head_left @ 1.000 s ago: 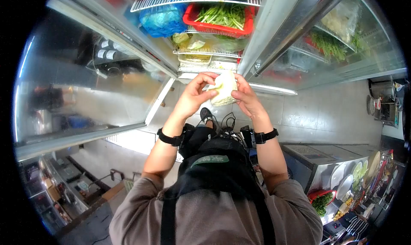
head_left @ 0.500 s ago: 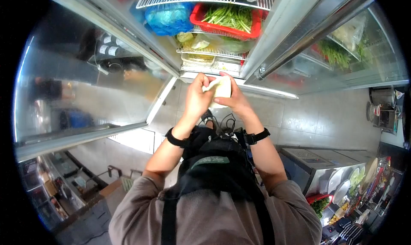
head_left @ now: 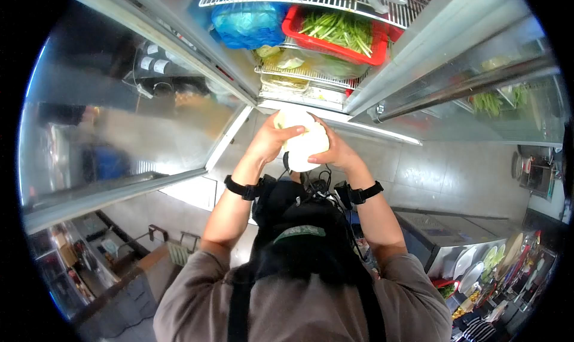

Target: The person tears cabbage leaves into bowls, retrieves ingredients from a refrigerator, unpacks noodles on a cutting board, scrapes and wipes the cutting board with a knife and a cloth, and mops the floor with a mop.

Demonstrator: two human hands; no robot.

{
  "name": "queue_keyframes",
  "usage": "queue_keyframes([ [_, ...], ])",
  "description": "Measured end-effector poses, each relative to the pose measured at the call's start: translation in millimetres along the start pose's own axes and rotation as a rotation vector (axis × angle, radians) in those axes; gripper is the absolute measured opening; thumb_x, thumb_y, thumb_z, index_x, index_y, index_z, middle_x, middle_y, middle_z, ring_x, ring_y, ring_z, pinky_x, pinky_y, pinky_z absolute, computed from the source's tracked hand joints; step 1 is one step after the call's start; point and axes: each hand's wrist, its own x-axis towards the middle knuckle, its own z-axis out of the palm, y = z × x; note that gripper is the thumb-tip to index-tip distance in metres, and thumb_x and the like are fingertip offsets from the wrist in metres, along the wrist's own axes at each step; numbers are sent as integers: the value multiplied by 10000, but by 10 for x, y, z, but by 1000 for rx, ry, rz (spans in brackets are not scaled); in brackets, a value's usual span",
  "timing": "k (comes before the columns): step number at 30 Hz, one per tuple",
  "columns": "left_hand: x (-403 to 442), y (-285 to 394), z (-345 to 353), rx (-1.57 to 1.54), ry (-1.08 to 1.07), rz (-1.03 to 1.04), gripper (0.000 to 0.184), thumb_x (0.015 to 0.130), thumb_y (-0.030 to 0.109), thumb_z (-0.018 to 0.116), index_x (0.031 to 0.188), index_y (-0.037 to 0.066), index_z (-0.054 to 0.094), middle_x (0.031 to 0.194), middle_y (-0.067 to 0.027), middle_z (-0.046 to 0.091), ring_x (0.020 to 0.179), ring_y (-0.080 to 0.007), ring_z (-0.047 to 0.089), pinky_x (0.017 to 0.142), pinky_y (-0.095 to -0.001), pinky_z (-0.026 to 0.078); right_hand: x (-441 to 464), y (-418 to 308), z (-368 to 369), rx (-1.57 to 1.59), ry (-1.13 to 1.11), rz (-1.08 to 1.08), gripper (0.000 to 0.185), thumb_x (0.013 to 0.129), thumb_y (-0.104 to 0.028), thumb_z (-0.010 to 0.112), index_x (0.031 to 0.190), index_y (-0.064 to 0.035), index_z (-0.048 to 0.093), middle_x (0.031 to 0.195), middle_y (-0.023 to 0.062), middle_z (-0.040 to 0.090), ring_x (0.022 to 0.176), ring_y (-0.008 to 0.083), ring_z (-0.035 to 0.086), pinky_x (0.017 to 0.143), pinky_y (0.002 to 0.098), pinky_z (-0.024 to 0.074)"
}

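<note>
A pale, whitish-yellow leafy vegetable, cabbage-like point(head_left: 306, 147), is held between both hands in front of an open glass-door fridge. My left hand point(head_left: 269, 140) grips its left side, with the thumb lying across the front. On the right side, my right hand point(head_left: 336, 149) has its thumb on the lower edge and fingers behind. The lighting washes out the vegetable's surface detail. Beyond the hands, a red basket of cut green stems point(head_left: 338, 32) rests on a fridge shelf beside a blue plastic bag point(head_left: 250, 26).
Lower wire shelves hold bagged vegetables point(head_left: 335, 66) and a clear container point(head_left: 286, 82). Fridge doors stand open at left point(head_left: 113, 139) and right point(head_left: 460, 97). A steel counter point(head_left: 445, 225) with white plates point(head_left: 472, 276) is at lower right.
Both hands have shifted slightly lower, and the pale vegetable now looks wider and more spread between them. The fridge shelves have moved rightward in view.
</note>
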Motion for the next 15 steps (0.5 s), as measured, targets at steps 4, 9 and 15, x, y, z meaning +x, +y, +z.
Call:
queue_keyframes([
  [4, 181, -247, -177, -259, 227, 113, 299, 846, -15, 655, 1129, -4, 562, 1028, -62, 632, 875, -143, 618, 773, -279, 518, 283, 227, 191, 433, 109, 41, 941, 696, -142, 812, 1463, -18, 280, 1341, 126, 479, 1234, 236, 479, 1021, 356, 420],
  [9, 231, -285, -1118, 638, 981, 652, 149, 861, -6, 586, 1001, 9, 535, 878, -94, 547, 802, -212, 528, 758, -327, 447, 643, 884, -63, 539, 657, 339, 592, 823, -90, 715, 1316, -2, 399, 1212, 154, 568, 1104, 281, 584, 870, 411, 532],
  [15, -1223, -1364, -2784, 714, 609, -218, 347, 873, 149, 666, 1172, 0, 573, 1035, -115, 640, 970, -218, 594, 848, -346, 483, 1730, 1222, -1054, 119, 731, 225, 661, 759, -129, 793, 1257, 38, 392, 1090, 171, 586, 933, 240, 623, 718, 351, 554],
])
